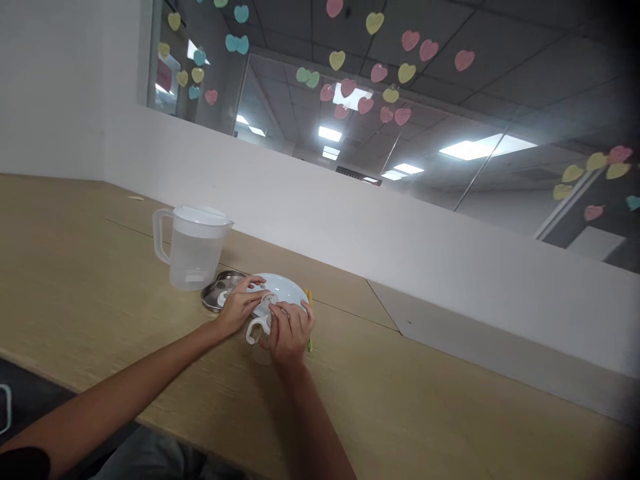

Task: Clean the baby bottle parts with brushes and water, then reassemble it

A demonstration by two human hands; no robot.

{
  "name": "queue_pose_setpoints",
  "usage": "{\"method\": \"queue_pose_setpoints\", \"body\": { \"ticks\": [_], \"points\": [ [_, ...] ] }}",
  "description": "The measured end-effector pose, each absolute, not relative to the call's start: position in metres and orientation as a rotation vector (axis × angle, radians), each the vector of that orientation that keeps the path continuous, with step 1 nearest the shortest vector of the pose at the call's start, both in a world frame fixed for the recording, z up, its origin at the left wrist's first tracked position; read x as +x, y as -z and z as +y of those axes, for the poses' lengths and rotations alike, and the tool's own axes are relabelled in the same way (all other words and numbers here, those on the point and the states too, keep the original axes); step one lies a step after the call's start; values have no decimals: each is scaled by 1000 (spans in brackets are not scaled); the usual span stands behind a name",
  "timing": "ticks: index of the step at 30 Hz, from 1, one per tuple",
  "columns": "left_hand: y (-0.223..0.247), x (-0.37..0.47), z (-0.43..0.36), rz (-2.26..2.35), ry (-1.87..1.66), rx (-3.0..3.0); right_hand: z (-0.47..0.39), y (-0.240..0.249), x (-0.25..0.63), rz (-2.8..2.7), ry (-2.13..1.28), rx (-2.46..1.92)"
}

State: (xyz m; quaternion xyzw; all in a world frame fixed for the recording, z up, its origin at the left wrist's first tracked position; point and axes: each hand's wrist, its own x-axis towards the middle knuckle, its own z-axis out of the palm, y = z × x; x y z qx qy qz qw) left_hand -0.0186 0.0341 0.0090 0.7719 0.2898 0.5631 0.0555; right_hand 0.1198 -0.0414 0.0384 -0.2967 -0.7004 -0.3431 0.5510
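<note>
My left hand (240, 308) and my right hand (291, 327) meet in front of a white plate (283, 285). The fingertips of both are closed around a small round whitish translucent piece (269, 299), whose exact kind I cannot make out. Just below it stands a clear cup (261, 352) with a white curved handle (251, 329), partly hidden behind my right hand. A shiny kidney-shaped metal tray (207, 298) lies beyond my left hand, with a small white ring-like part (223, 298) in it.
A translucent lidded pitcher (196, 250) with liquid stands at the left behind the tray. Something thin, yellow and green (310, 343), shows beside my right hand. The wooden table (400, 393) ends at a white wall (300, 213) below a window with heart stickers.
</note>
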Motion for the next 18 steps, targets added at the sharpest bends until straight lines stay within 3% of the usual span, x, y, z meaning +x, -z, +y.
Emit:
{"method": "queue_pose_setpoints", "body": {
  "ticks": [18],
  "points": [
    [6, -24, 62, 937, -1592, 2381, -63, -46, 121, -1631, 796, -540]
  ]
}}
